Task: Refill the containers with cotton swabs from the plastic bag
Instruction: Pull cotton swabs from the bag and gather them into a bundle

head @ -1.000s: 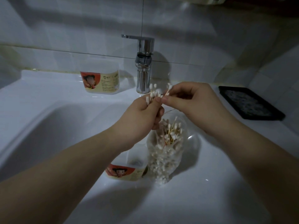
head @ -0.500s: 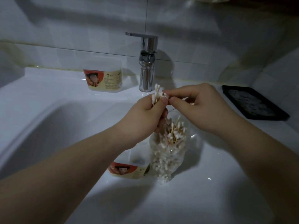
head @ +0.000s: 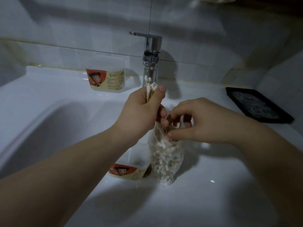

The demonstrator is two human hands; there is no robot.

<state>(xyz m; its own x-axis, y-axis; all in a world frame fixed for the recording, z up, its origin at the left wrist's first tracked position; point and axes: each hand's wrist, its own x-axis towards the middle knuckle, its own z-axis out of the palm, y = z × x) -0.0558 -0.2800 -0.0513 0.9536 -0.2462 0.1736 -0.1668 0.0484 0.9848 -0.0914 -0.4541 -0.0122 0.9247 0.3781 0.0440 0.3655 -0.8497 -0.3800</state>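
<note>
Two hands close together over a white sink ledge [head: 213, 202]. Left hand [head: 141, 110] clenched round an upright bundle of cotton swabs [head: 150, 86], tips up, probably to keep the batch tidy. Right hand [head: 201, 120] pinching the mouth of the plastic bag [head: 165, 161], fingers inside, seemingly after more. Near container [head: 129, 172] touching the bag, handy for filling; far container [head: 106, 79] by the tap [head: 151, 59].
</note>
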